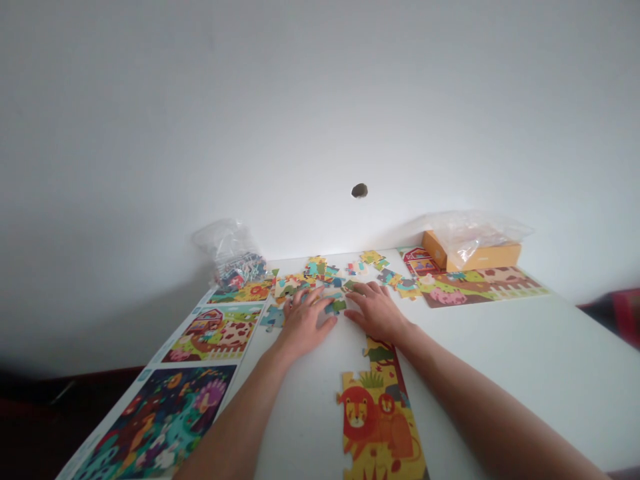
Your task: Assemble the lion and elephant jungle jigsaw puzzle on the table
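My left hand (pixel 304 323) lies flat on the white table (pixel 500 360), fingers spread over loose puzzle pieces (pixel 320 270). My right hand (pixel 376 308) rests palm down beside it, fingers stretched toward the same scattered pieces. A blue-green piece (pixel 336 306) lies between the two hands, touching the left fingertips. Just below my right wrist sits a partly joined lion puzzle (pixel 377 413). Neither hand grips anything that I can see.
Three picture sheets (pixel 213 333) line the table's left edge. A clear bag of pieces (pixel 231 253) stands at the back left. An orange box (pixel 473 253) under plastic wrap and a finished farm puzzle (pixel 475 285) lie at the back right. A white wall rises behind.
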Action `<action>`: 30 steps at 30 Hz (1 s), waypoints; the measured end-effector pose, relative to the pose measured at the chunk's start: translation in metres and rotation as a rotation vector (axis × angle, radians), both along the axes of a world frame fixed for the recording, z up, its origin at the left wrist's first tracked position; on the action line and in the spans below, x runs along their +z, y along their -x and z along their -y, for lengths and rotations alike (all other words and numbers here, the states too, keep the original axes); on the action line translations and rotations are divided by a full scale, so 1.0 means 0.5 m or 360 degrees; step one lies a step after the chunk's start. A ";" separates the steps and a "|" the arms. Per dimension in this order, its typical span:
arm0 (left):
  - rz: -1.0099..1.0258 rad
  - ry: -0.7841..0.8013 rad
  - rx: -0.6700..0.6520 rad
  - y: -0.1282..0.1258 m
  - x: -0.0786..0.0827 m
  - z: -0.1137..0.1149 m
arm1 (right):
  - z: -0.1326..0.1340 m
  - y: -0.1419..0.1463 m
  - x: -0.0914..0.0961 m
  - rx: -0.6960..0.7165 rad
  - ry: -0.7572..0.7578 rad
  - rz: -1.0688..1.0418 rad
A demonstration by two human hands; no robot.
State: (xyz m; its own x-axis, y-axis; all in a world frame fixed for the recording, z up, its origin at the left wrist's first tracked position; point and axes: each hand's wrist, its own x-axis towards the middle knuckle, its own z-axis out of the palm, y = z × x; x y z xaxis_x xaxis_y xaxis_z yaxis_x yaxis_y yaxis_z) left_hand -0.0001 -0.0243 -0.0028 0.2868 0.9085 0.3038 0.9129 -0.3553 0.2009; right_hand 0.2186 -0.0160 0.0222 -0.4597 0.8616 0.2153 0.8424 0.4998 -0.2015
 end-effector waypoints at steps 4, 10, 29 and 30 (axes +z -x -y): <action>0.0034 0.0022 -0.0009 -0.001 0.004 0.001 | 0.007 0.012 -0.009 -0.0479 -0.0122 0.0013; 0.0037 0.0042 -0.0014 -0.002 0.006 0.003 | 0.008 0.011 -0.015 -0.0538 -0.0141 0.0014; 0.0027 0.0004 -0.0002 0.001 -0.005 -0.002 | 0.017 0.007 0.026 0.0603 0.0036 -0.0284; 0.0019 0.0005 0.0002 0.002 -0.006 -0.002 | 0.021 0.007 0.029 0.0673 0.0054 -0.0269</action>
State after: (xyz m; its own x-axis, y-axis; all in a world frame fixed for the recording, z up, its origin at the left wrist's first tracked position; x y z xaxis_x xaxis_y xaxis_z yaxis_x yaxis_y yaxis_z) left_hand -0.0012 -0.0231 -0.0060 0.2821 0.9097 0.3046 0.9109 -0.3537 0.2126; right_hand 0.2149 -0.0264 0.0365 -0.7334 0.6137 0.2926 0.5198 0.7835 -0.3405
